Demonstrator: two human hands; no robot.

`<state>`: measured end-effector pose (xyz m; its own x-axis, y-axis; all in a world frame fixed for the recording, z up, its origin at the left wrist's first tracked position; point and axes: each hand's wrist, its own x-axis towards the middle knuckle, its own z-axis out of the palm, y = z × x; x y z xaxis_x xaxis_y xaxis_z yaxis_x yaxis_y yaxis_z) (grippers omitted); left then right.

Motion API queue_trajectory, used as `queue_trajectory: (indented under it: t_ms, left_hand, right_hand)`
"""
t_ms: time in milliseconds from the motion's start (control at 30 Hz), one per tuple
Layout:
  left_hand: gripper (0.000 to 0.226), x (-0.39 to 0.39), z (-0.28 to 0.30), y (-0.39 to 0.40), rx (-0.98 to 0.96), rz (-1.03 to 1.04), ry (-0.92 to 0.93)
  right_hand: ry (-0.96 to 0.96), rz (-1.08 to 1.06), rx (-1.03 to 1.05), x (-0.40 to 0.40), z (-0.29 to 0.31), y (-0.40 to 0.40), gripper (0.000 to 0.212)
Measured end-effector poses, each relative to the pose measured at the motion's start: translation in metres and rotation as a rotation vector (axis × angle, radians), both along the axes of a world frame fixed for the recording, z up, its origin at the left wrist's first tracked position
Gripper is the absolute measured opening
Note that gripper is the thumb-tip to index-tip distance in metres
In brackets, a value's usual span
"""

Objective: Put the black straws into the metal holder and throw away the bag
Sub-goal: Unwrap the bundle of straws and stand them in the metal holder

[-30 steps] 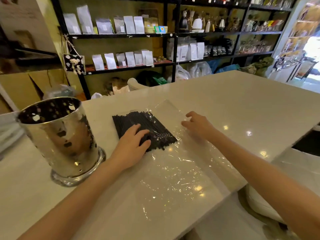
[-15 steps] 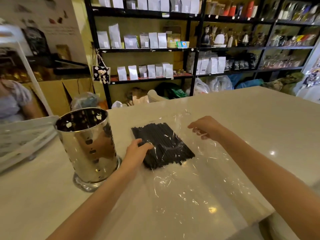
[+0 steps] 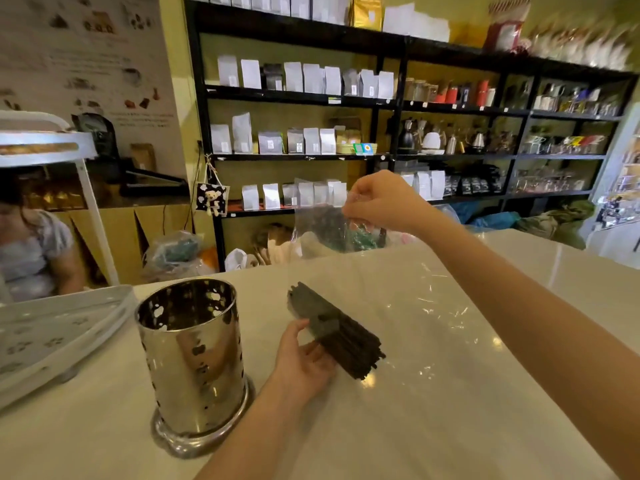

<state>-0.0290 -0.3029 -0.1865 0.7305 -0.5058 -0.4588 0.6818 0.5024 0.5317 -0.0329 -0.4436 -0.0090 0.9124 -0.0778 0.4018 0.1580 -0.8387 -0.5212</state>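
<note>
Above straws [image 3: 339, 336] (gripped), bag [image 3: 381, 282].

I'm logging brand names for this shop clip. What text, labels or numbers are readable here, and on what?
None can be read.
Poster: lines of print, blurred.
Shelf pouches: small labels, too small to read.
Green tin: a label, unreadable.
Straws, bag, holder: no print visible.

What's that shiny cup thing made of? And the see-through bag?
The holder looks like polished metal: its side mirrors the room, with punched holes. The bag seems thin clear plastic: the counter shows through, and its wrinkles catch glints of light.
</note>
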Motion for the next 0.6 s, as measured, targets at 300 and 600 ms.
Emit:
queue_trajectory:
  t_ms: [300,600]
  left_hand:
    - [0.072,-0.009,0.030,-0.004,-0.215,-0.094,-0.198]
    - [0.038,0.002,0.111,0.028,-0.318,-0.086,-0.478]
  right_hand:
    - [-0.215,0.044,0.158,-0.010,0.055,-0.002,0.014]
    - [-0.522,0.145,0.405,-0.014,0.100,0.018,0.011]
